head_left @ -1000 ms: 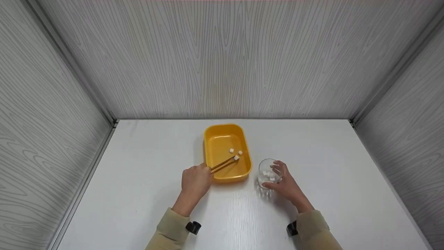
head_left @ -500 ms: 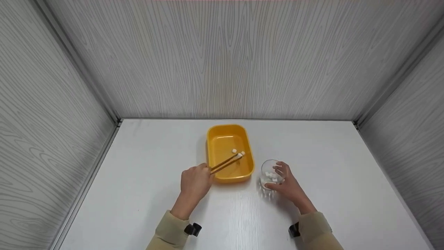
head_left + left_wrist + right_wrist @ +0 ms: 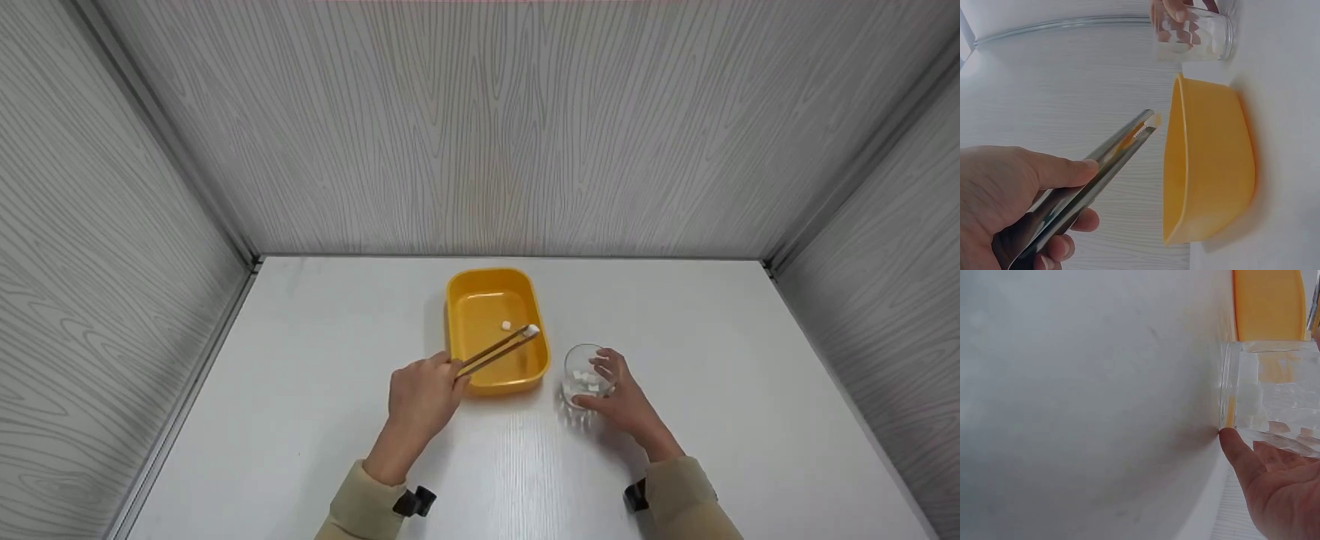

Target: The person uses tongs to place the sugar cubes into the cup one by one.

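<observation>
My left hand (image 3: pixel 424 397) grips metal tongs (image 3: pixel 495 352). At their tips is a small white cube (image 3: pixel 532 330), like a sugar cube, held above the right side of a yellow tray (image 3: pixel 469 279). Another white cube (image 3: pixel 506 325) lies on the tray floor; whether a further one hides behind the tips, I cannot tell. In the left wrist view the tongs (image 3: pixel 1089 185) slant up near the tray's rim (image 3: pixel 1184 140). With thumb and fingers curled round it, my right hand (image 3: pixel 626 397) holds a clear glass (image 3: pixel 577 360) that contains several white cubes (image 3: pixel 585 381).
The glass stands just right of the tray on a white table (image 3: pixel 337 337). Wood-grain panels (image 3: pixel 480 135) rise behind and at both sides. Dark wrist bands (image 3: pixel 414 501) sit at both sleeves.
The tongs have closed on a white cube, and their tips have moved right and risen toward the tray's right rim. My right hand and the glass stay together.
</observation>
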`<action>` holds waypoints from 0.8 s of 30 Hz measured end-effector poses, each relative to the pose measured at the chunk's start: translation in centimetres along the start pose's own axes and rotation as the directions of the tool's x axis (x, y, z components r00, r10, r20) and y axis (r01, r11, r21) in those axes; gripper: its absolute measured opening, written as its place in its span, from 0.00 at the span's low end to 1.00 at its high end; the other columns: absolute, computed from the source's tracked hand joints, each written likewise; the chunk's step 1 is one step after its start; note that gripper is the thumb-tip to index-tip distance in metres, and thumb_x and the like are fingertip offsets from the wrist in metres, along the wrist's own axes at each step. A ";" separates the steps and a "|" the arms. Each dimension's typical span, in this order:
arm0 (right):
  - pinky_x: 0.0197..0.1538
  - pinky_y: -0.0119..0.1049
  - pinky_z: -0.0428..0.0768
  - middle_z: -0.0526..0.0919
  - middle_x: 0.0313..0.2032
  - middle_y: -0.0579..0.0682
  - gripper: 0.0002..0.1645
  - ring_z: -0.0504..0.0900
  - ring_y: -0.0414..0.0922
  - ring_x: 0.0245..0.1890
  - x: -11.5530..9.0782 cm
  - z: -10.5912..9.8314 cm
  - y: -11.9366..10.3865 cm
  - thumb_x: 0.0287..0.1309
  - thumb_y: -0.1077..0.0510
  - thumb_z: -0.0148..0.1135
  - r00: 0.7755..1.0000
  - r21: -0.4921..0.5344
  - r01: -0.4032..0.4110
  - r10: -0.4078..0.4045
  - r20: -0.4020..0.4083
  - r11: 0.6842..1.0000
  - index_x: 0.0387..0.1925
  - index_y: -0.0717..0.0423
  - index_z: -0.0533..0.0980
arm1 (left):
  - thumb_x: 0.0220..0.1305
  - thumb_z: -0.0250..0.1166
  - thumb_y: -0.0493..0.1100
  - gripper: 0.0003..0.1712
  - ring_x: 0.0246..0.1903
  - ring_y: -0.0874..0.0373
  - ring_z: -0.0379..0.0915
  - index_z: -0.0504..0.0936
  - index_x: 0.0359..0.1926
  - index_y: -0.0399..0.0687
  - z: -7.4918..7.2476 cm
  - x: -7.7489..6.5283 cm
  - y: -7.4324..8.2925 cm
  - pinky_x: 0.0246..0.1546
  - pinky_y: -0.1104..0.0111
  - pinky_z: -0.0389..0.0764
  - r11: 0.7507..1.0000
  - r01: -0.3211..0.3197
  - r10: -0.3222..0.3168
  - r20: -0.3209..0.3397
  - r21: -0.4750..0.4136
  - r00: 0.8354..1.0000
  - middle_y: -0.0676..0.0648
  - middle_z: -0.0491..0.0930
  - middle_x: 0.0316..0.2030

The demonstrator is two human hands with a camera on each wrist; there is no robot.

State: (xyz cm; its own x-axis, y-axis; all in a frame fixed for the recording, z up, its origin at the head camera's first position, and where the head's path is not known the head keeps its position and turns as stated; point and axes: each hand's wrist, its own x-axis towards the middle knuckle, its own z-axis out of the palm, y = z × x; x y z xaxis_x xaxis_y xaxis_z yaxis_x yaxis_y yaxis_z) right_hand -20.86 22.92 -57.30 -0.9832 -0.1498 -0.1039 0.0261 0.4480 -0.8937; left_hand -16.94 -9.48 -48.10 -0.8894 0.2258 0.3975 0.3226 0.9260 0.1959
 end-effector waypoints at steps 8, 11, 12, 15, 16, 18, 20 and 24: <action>0.67 0.60 0.57 0.62 0.70 0.58 0.60 0.56 0.55 0.72 0.0 -0.1 0.0 0.46 0.50 0.79 1.000 0.006 0.010 -0.010 0.004 1.000 0.71 0.52 0.50 | 0.57 0.73 0.49 0.13 0.18 0.58 0.72 0.89 0.36 0.44 -1.2 -0.3 1.2 0.18 0.69 0.72 0.994 -0.103 0.101 -0.055 -0.031 0.993 0.50 0.80 0.25; 0.66 0.60 0.57 0.61 0.70 0.58 0.60 0.56 0.56 0.72 0.0 -0.1 -0.1 0.45 0.50 0.79 1.000 0.024 0.018 -0.018 0.007 1.000 0.71 0.52 0.50 | 0.57 0.73 0.49 0.13 0.18 0.59 0.72 0.89 0.36 0.44 -1.4 -0.4 1.7 0.18 0.70 0.72 0.988 -0.148 0.145 -0.071 -0.036 0.987 0.50 0.79 0.25; 0.67 0.60 0.57 0.61 0.70 0.58 0.60 0.56 0.56 0.72 0.0 -0.1 -0.1 0.45 0.51 0.79 1.000 0.027 0.019 -0.019 0.006 0.999 0.71 0.52 0.50 | 0.57 0.73 0.49 0.13 0.18 0.59 0.72 0.89 0.36 0.44 -1.4 -0.5 1.8 0.18 0.70 0.72 0.986 -0.166 0.162 -0.077 -0.036 0.984 0.51 0.80 0.25; 0.67 0.59 0.56 0.62 0.70 0.58 0.59 0.56 0.56 0.72 0.0 -0.1 0.0 0.46 0.51 0.79 1.000 0.034 0.021 -0.021 0.003 0.999 0.71 0.52 0.50 | 0.57 0.73 0.49 0.12 0.18 0.60 0.71 0.89 0.35 0.46 -1.4 -0.5 2.3 0.18 0.70 0.72 0.977 -0.213 0.209 -0.088 -0.034 0.974 0.52 0.79 0.25; 0.67 0.59 0.57 0.61 0.70 0.59 0.59 0.55 0.56 0.72 0.0 -0.1 0.0 0.46 0.51 0.79 1.000 0.037 0.025 -0.026 0.008 0.999 0.71 0.52 0.50 | 0.57 0.73 0.49 0.12 0.18 0.60 0.71 0.89 0.35 0.46 -1.3 -0.5 2.5 0.18 0.70 0.72 0.973 -0.227 0.223 -0.090 -0.030 0.971 0.52 0.79 0.25; 0.66 0.59 0.58 0.60 0.70 0.59 0.58 0.55 0.56 0.72 0.0 -0.1 0.0 0.46 0.51 0.79 1.000 0.043 0.028 -0.029 0.010 0.999 0.70 0.51 0.50 | 0.57 0.73 0.50 0.12 0.18 0.60 0.71 0.89 0.34 0.46 -1.2 -0.6 2.8 0.18 0.70 0.72 0.968 -0.250 0.246 -0.090 -0.026 0.965 0.53 0.78 0.24; 0.65 0.60 0.60 0.59 0.71 0.60 0.57 0.55 0.57 0.72 -0.1 -0.2 0.0 0.47 0.51 0.78 0.999 0.050 0.031 -0.032 0.014 0.998 0.70 0.51 0.51 | 0.57 0.73 0.51 0.12 0.17 0.60 0.70 0.88 0.34 0.47 -1.1 -0.6 3.0 0.17 0.71 0.71 0.964 -0.266 0.263 -0.088 -0.019 0.961 0.53 0.77 0.23; 0.65 0.60 0.60 0.58 0.71 0.61 0.58 0.54 0.57 0.72 -0.1 -0.1 0.0 0.47 0.51 0.78 1.000 0.049 0.024 -0.025 0.013 0.999 0.70 0.51 0.50 | 0.57 0.73 0.51 0.11 0.16 0.61 0.67 0.87 0.32 0.48 -0.8 -0.5 3.4 0.15 0.71 0.68 0.958 -0.285 0.283 -0.087 -0.012 0.955 0.54 0.74 0.21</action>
State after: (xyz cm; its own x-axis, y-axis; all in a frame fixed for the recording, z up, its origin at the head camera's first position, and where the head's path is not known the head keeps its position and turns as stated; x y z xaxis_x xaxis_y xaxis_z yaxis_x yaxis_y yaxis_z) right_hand -20.79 23.06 -57.22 -0.9811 -0.1728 -0.0875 0.0112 0.4008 -0.9161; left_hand -15.13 -6.66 -46.89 -0.7301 0.4516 0.5128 0.5668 0.8194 0.0853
